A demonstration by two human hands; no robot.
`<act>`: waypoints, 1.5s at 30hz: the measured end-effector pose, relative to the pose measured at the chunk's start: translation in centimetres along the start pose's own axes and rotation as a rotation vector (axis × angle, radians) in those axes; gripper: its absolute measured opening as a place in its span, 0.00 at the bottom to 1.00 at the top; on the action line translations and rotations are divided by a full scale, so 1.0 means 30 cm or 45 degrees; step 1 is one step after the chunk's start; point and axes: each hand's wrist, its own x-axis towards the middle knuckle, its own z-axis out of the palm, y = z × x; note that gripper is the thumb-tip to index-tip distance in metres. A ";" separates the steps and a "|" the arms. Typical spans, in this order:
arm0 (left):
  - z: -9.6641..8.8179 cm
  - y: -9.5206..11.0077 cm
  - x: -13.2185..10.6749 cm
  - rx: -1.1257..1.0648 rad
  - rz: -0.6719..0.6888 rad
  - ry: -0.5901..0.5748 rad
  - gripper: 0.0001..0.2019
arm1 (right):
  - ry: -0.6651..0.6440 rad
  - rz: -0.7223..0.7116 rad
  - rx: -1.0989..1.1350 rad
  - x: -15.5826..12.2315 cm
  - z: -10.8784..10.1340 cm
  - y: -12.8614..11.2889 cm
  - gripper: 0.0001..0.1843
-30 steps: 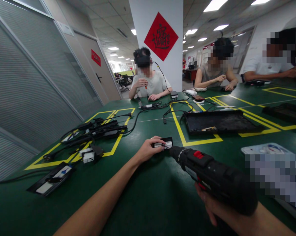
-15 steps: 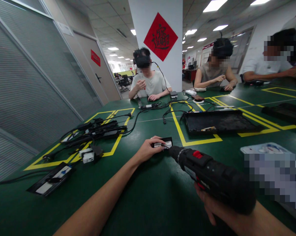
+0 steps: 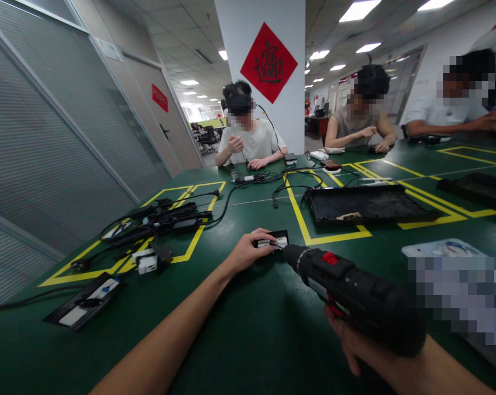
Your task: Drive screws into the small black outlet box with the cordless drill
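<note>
My left hand (image 3: 248,250) reaches out over the green table (image 3: 240,329) and pinches a small black part with a white insert (image 3: 275,240), holding it down. My right hand (image 3: 355,345) grips a black cordless screwdriver with red switches (image 3: 355,299). Its bit tip touches the small part just beside my left fingers. Most of my right hand is hidden under the tool's body.
A heap of black cables and adapters (image 3: 161,216) lies at the left inside yellow tape lines, with a white plug block (image 3: 147,260) and a flat black plate (image 3: 83,304) nearer. A black tray (image 3: 367,204) sits ahead right. Three people work at the far side.
</note>
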 end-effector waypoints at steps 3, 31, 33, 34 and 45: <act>0.002 0.000 -0.001 -0.003 -0.003 0.000 0.10 | 0.003 -0.056 -0.004 0.004 0.001 0.008 0.12; 0.001 -0.012 0.001 0.011 0.003 0.001 0.11 | -0.047 0.015 0.069 -0.068 -0.056 -0.123 0.10; 0.002 -0.014 0.003 -0.001 0.000 0.000 0.11 | -0.046 0.017 0.058 -0.071 -0.058 -0.126 0.10; 0.002 -0.013 0.003 -0.003 -0.002 0.000 0.11 | -0.049 0.019 0.047 -0.070 -0.057 -0.124 0.11; -0.001 -0.004 -0.001 0.003 0.006 0.011 0.11 | -0.010 0.049 0.076 -0.052 -0.033 -0.105 0.12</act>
